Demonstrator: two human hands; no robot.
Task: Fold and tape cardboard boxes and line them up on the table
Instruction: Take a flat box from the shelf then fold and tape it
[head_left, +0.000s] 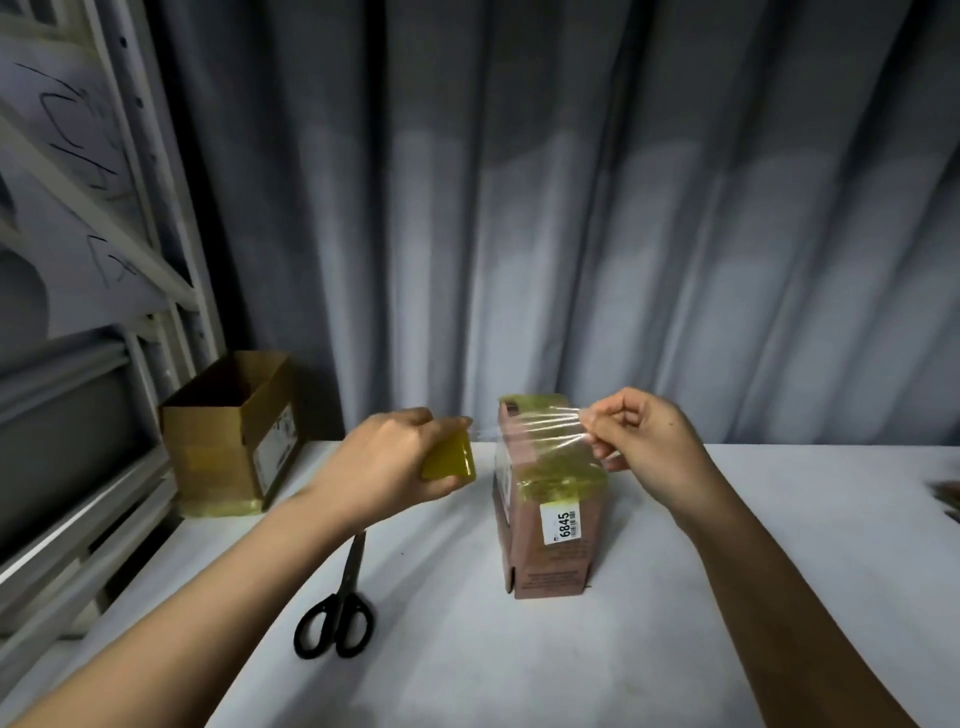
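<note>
A small brown cardboard box (550, 540) with a white "6845" label stands upright in the middle of the white table (675, 623), yellowish tape across its top. My left hand (395, 462) grips a yellow tape roll (449, 460) just left of the box. My right hand (644, 436) pinches the free end of a clear tape strip (540, 431), which is stretched from the roll over the box's top. A second cardboard box (234, 441), open at the top and taped at the bottom, stands at the table's back left corner.
Black-handled scissors (340, 608) lie on the table in front of my left forearm. A white metal shelf rack (104, 260) stands to the left. A grey curtain (571, 208) hangs behind the table. Something dark lies at the right edge (948, 499).
</note>
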